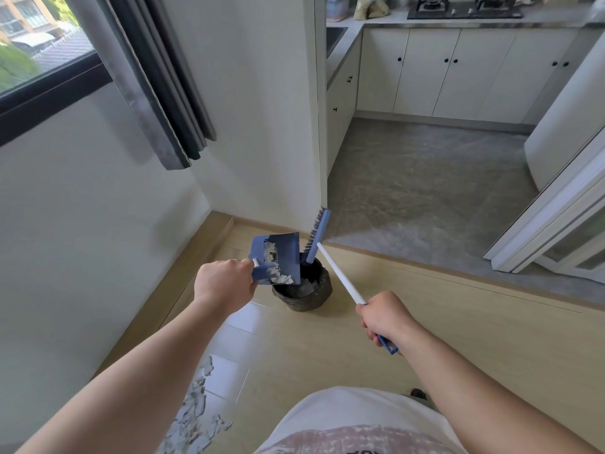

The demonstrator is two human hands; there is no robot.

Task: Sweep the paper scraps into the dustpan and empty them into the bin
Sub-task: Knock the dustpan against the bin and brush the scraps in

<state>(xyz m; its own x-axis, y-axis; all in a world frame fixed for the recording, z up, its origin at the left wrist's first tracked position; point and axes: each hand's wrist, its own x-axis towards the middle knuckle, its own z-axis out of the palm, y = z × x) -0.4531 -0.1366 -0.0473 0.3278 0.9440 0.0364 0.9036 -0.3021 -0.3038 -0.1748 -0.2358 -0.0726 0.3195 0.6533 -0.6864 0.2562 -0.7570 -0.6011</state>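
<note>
Blue dustpan (pixel 284 248) is held tipped on edge directly over the black bin (pixel 315 299), w/ its lower corner just above the bin's rim. The pan's short white handle is gripped by the L hand (pixel 226 285), fingers curled round it, just left of the bin. White paper scraps (pixel 274 268) are seen inside the pan, bunched toward its lower edge above the bin's mouth. Something pale is visible inside the bin, but what it is can't be told. The broom (pixel 340 273) is held by the R hand (pixel 384 317), which is clenched round the white pole near its blue end cap, right of the bin & nearer the person. The pole is slanted up to the blue brush head (pixel 320 231), which is raised over the bin's far rim, w/ its lower end at the bin's mouth, just beside the pan. Loose scraps (pixel 196 407) are seen on the pale floor (pixel 327 348), well apart from the bin, on the person's side & to its left. The bin is stood on that floor, near the wall corner
</note>
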